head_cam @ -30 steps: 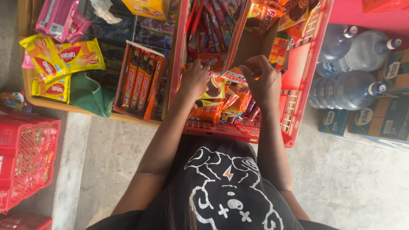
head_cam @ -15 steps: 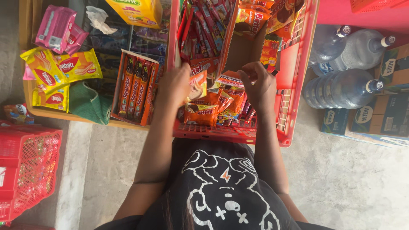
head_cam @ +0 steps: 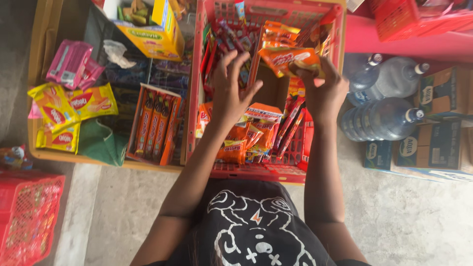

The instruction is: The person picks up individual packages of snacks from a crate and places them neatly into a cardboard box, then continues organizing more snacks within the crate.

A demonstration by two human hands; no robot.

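Head view, looking straight down past a black printed shirt (head_cam: 256,231) onto a red plastic crate (head_cam: 194,98) full of snack packets. The right hand (head_cam: 322,91) is raised over the crate's far right part and pinches an orange snack packet (head_cam: 288,58) by its right end, thumb and fingertips closed on the wrapper. The packet's long axis runs roughly left to right across the picture, tilted a little; its free end points left, toward the other hand, and it hangs above the crate's contents rather than lying among them.

The left hand (head_cam: 231,93) hovers over the middle of the crate with its fingers (head_cam: 237,61) spread wide and slightly curled, holding nothing. Whether the fingertips touch the red wrappers (head_cam: 217,44) just beyond them cannot be told. Below the left palm, toward the body, lies a heap of orange packets (head_cam: 249,135); between the two hands shows a brown cardboard divider (head_cam: 271,88).

Left of the left hand's fingers, outside the crate, an open carton of orange bars (head_cam: 155,125) stands near yellow bags (head_cam: 69,116), pink packets (head_cam: 71,64) and a yellow box (head_cam: 152,32). Right of the right hand's fingers, well apart, big clear water bottles (head_cam: 379,116) lie on the concrete floor (head_cam: 409,221). A second red basket (head_cam: 27,216) sits at the lower left.
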